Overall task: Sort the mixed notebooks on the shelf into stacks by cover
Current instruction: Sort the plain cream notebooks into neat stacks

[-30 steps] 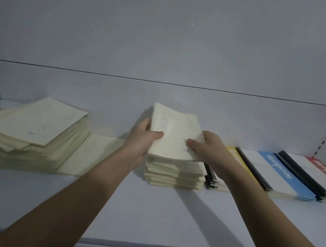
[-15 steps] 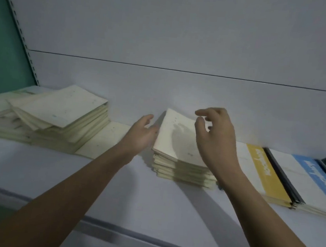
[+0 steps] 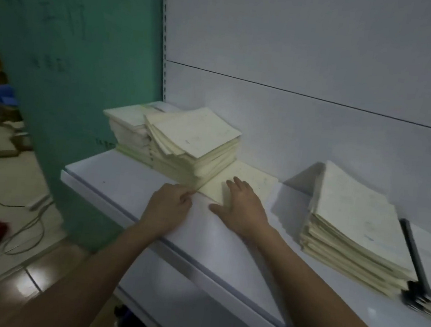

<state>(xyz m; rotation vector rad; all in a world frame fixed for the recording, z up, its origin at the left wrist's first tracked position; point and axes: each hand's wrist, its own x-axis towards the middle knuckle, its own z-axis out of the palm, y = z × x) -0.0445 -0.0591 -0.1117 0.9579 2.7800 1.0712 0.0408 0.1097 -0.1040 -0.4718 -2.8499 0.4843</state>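
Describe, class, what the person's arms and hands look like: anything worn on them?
Both forearms are bare, with no sleeves in view. The left hand and right hand wear no gloves, and no watch, bracelet or ring shows on wrists or fingers.

Nothing can be read: the faint scrawls on the green wall point(image 3: 70, 41) at ten o'clock and the small marks on the cream notebook covers point(image 3: 199, 132) are too blurred.

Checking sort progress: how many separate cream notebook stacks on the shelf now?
3: messy tall stack at left with a neater pile behind it, and right stack. One single notebook lies flat between, under right hand. More may sit beyond the right edge.
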